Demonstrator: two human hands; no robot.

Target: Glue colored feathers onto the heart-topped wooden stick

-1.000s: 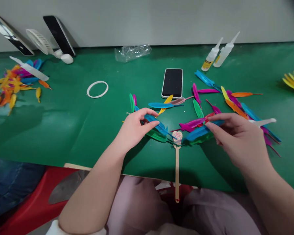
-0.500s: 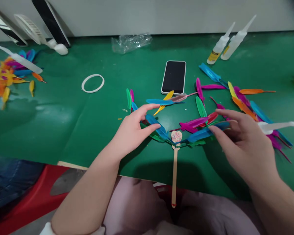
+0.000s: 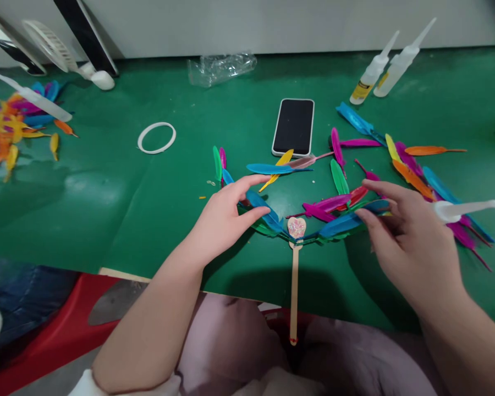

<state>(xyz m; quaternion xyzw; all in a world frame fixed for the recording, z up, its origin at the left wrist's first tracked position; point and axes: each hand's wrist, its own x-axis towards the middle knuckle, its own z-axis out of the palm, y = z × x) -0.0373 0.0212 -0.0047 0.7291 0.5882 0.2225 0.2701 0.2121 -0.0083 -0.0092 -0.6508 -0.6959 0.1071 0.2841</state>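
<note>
A wooden stick (image 3: 294,297) with a glittery heart (image 3: 297,229) at its top lies across the table's front edge. Blue and green feathers spread from the stick's neck to both sides. My left hand (image 3: 225,217) is beside the left blue feather (image 3: 266,209), thumb and index finger apart; its other fingers are hidden. Over the tip of the right blue feather (image 3: 342,224) is my right hand (image 3: 414,236), thumb and index finger spread, the thumb at the feather. Magenta feathers (image 3: 325,204) and a red feather (image 3: 358,194) lie just behind.
A phone (image 3: 293,126), a white ring (image 3: 157,137) and clear plastic wrap (image 3: 223,69) lie farther back. Glue bottles (image 3: 369,74) stand at the back right; another bottle (image 3: 457,211) lies by my right hand. Loose feathers (image 3: 412,179) lie right, more feathers (image 3: 8,135) far left.
My right hand has shifted slightly, its thumb moving a little right along the blue feather. The left hand stays nearly in place. The view has tilted slightly.
</note>
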